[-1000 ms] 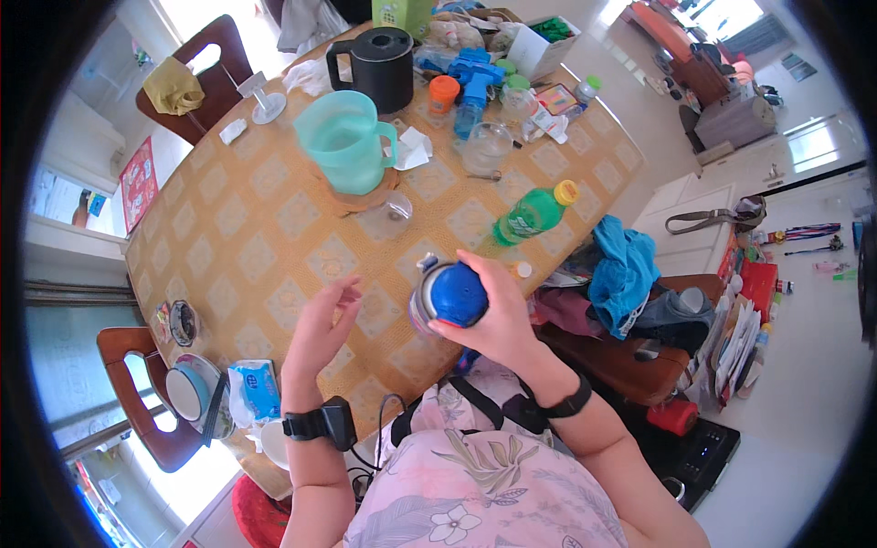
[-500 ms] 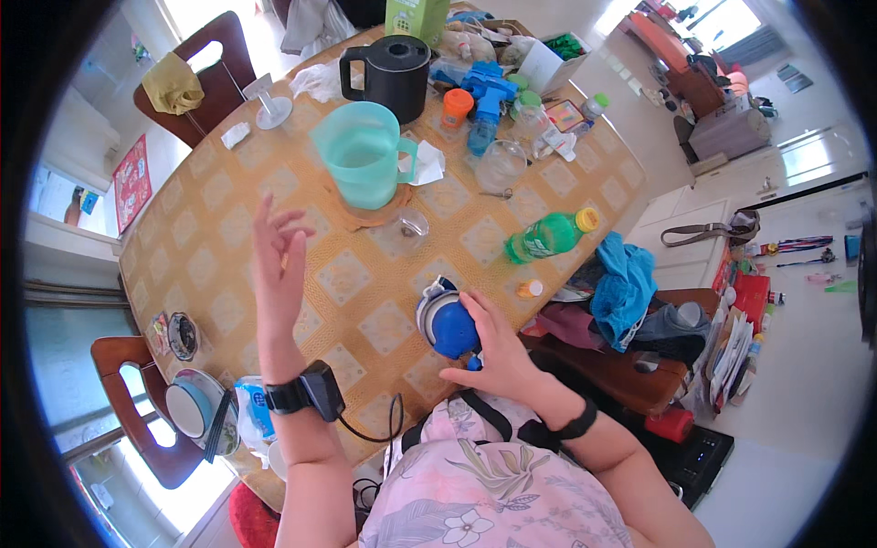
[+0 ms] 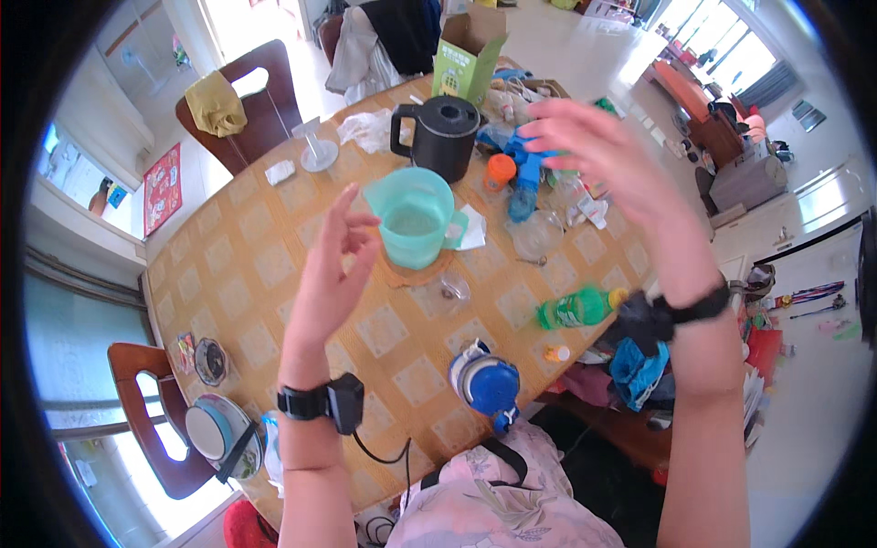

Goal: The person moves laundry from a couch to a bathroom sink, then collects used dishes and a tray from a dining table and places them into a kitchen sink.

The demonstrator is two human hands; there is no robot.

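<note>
My left hand [image 3: 336,274] is raised over the left half of the table, fingers loosely bent and apart, holding nothing. The thing nearest it is a translucent teal pitcher [image 3: 411,228] on an orange-brown mat. My right hand [image 3: 607,160] is up over the far right of the table, slightly blurred, fingers stretched out with nothing in them. It hides part of the clutter behind it. A blue-lidded flask [image 3: 489,384] stands by the near edge, touched by neither hand. A green soda bottle [image 3: 577,309] lies on its side beyond it, with a small white-and-orange container [image 3: 556,353] between.
Behind the pitcher stand a black kettle [image 3: 445,137] and a green carton [image 3: 464,64]. An orange jar [image 3: 500,172], a blue plastic toy [image 3: 525,187] and a clear bowl [image 3: 536,236] are further right. Stacked bowls [image 3: 210,431] and an ashtray [image 3: 211,362] sit left.
My right hand has come off the blue-lidded flask and risen to the far right. My left hand stays raised and empty. The whole view has shifted, so the table appears lower and further right.
</note>
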